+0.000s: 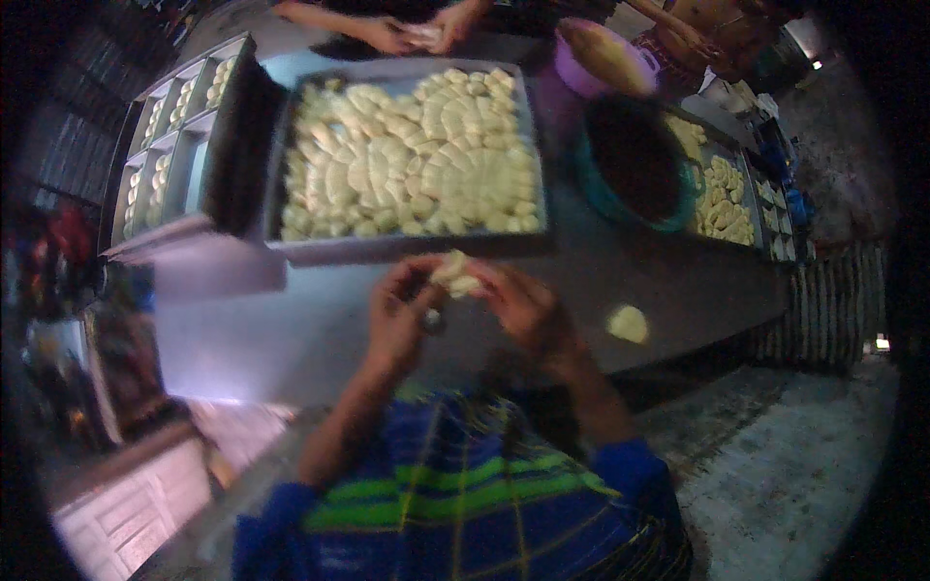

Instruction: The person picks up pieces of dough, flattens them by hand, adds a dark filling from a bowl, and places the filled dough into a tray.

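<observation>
Between both my hands, just off the near edge of a big tray, is a pale piece of dough (455,275). My left hand (405,298) pinches its left side with curled fingers, and a small light object (432,318) shows below that thumb, too small to name. From the other side my right hand (523,302) grips the dough with thumb and fingers. The tray (407,250) lies in front of me, filled with rows of pale dough pieces (407,165). A flat round of dough (628,324) rests on the table, right of my right hand.
A teal basin (593,184) with dark contents stands right of the tray, a purple tub (573,79) behind it. Further right lie more dough pieces (725,198). Divided trays (199,160) of dough rolls stand at left. Across the table (223,329), another person's hands (421,37) hold something pale.
</observation>
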